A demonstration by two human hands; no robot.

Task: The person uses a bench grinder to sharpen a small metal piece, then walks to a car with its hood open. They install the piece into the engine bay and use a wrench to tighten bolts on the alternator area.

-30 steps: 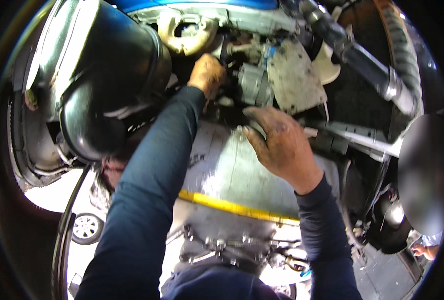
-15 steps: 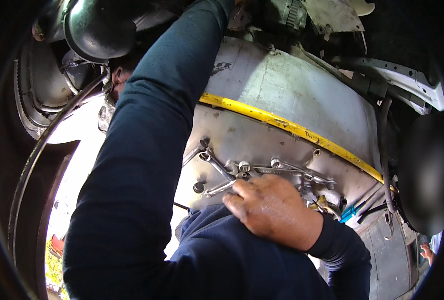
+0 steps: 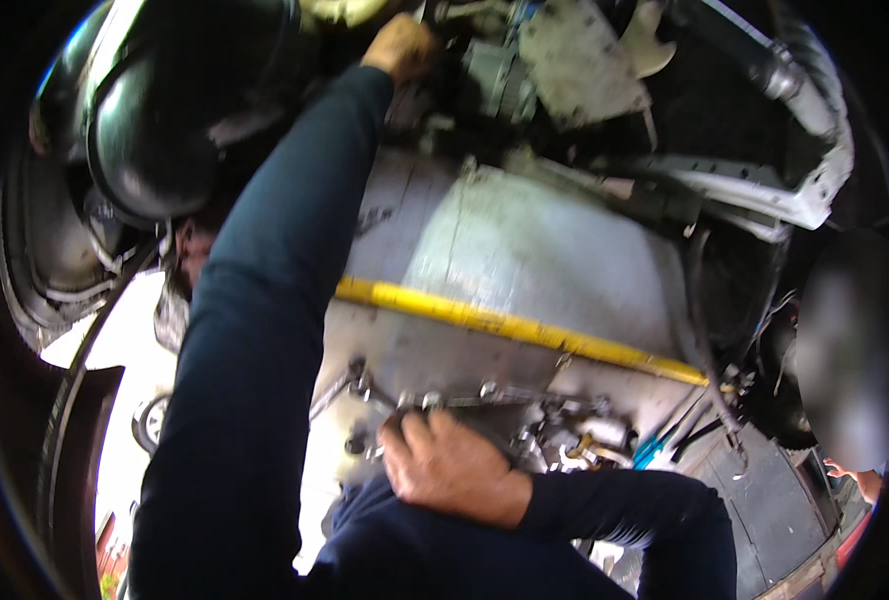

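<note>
My left hand (image 3: 400,48) reaches up among engine parts with fingers curled; what they grip is hidden. Beside it are a grey metal component (image 3: 496,80) and a dirty pale plate (image 3: 574,55). My right hand (image 3: 452,468) is low over several loose wrenches (image 3: 489,392), its fingers curled on something among them that I cannot make out. The wrenches lie on a bare metal surface (image 3: 434,345) below a yellow strip (image 3: 494,320).
A large black housing (image 3: 164,120) fills the upper left, a hose and pipe (image 3: 774,75) the upper right. Blue-handled tools (image 3: 654,445) lie at the right. A co-worker's hand (image 3: 859,480) shows at the right edge, below a blurred area. A wheel (image 3: 152,425) shows at lower left.
My right hand has moved from beside the engine down to the wrenches. My left hand stays up among the engine parts. The view has shifted.
</note>
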